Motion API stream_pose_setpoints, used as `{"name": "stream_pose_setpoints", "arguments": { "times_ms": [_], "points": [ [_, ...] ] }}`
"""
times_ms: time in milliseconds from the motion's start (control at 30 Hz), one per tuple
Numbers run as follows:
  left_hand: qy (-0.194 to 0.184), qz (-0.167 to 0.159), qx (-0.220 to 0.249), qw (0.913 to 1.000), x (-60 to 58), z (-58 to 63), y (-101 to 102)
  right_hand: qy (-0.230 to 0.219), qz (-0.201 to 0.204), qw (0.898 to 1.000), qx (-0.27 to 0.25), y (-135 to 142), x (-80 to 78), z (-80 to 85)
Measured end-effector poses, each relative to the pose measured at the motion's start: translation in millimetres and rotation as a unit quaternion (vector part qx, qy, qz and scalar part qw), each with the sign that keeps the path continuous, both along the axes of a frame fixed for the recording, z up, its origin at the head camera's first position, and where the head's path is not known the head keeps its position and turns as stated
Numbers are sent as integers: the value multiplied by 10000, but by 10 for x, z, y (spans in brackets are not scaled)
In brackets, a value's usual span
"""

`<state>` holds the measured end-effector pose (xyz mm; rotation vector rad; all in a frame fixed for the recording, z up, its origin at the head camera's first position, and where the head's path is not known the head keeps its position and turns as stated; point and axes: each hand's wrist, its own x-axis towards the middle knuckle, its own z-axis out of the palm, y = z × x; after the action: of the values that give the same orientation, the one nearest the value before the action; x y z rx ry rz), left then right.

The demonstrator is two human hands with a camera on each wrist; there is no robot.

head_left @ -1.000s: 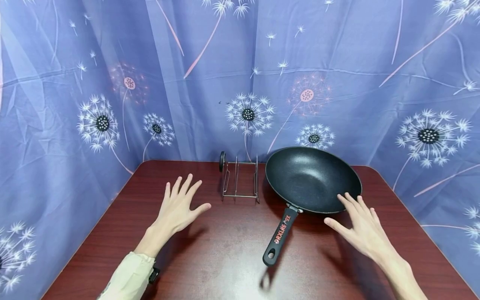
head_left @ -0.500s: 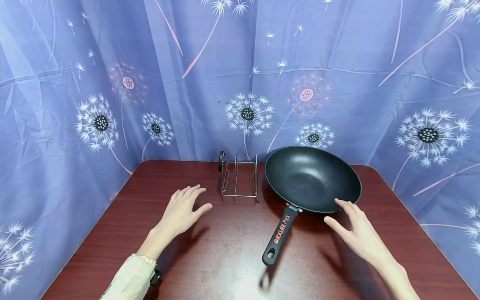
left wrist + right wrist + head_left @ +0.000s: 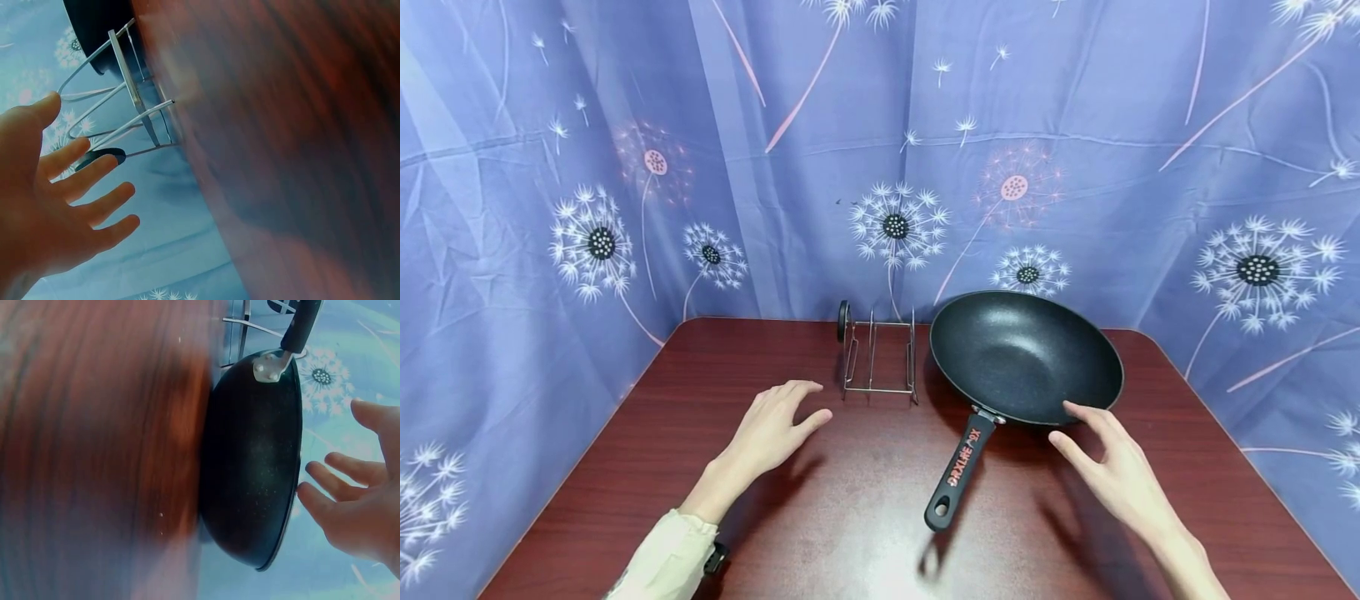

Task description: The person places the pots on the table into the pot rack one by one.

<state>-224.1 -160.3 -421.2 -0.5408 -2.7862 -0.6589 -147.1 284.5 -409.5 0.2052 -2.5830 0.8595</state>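
A black frying pan (image 3: 1022,354) sits at the back right of the table, its black handle (image 3: 958,471) with red lettering pointing toward me. My right hand (image 3: 1120,471) hovers by the pan's near right rim, fingers loosely bent and holding nothing; whether a fingertip touches the rim I cannot tell. Left of the pan stands a wire rack (image 3: 880,358) with a black disc-shaped part (image 3: 844,322) at its left end. My left hand (image 3: 771,429) is in the air to the near left of that rack, fingers relaxed and apart from it, as the left wrist view also shows.
The dark red wooden table (image 3: 820,533) has rounded far corners. A blue curtain (image 3: 820,100) with dandelion prints hangs right behind its far edge and along both sides. A black band (image 3: 716,557) is at the left cuff.
Both hands have lowered a little, and their fingers have gone from spread and straight to more bent. The left hand has shifted slightly right. Pan and rack stay put.
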Motion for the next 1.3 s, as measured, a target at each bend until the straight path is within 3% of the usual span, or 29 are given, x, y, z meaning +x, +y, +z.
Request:
{"name": "stream_pose_setpoints", "arguments": {
  "times_ms": [467, 1000, 1300],
  "points": [
    [-413, -130, 227, 9988, 69, 6, 109, -83, 260, 9976, -639, -110, 23, -34],
    [-1029, -210, 746, 9917, 98, -32, 273, -1076, 309, 9866, -1185, -278, 76, -44],
    [-1256, -523, 1092, 9847, 110, -60, 388, -1429, 498, 9781, -1428, -381, 89, -66]
  ]
}}
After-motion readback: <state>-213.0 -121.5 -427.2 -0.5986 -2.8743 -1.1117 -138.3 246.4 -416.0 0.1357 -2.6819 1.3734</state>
